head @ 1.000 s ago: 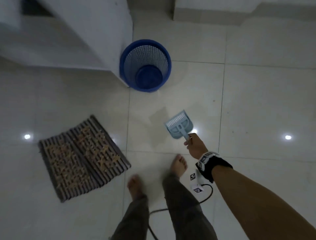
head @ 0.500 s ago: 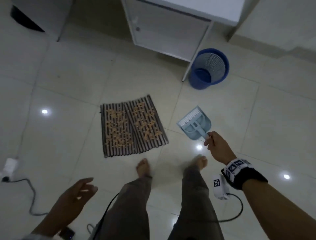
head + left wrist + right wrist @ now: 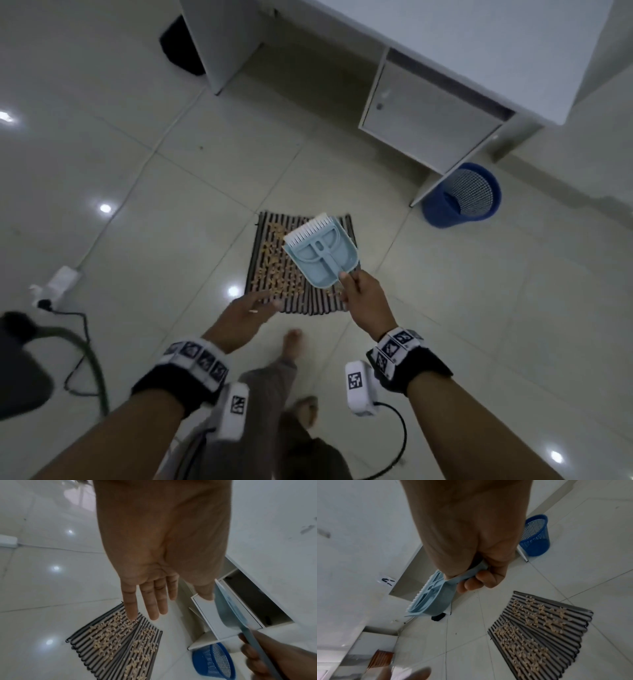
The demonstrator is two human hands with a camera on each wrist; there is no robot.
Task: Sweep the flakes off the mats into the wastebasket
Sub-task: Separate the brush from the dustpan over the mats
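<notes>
The task was judged to be barely begun. Two striped mats [image 3: 274, 274] were seen lying side by side on the tiled floor [image 3: 171, 212], and both were covered with pale flakes [image 3: 532, 626]; none could be seen removed. A light blue dustpan [image 3: 322, 253], with a small brush clipped inside it, was held above the mats by its handle. The right hand [image 3: 364, 301] was wrapped round that handle, its fingers [image 3: 479, 581] curled tightly about it. The left hand [image 3: 245, 317] was held out beside the near edge of the mats with its fingers [image 3: 150, 601] straight and spread, holding nothing; it appeared to be above the mats rather than touching them, though this could not be told for certain.

The blue mesh wastebasket [image 3: 462, 195] was seen standing on the floor beside the leg of a white cabinet [image 3: 428, 120], well apart from the mats and to the right. No flakes could be made out inside it.

Everything was therefore reckoned still to be done: the brush freed from the pan, the flakes swept from both mats, and the load carried across and tipped into the wastebasket.
</notes>
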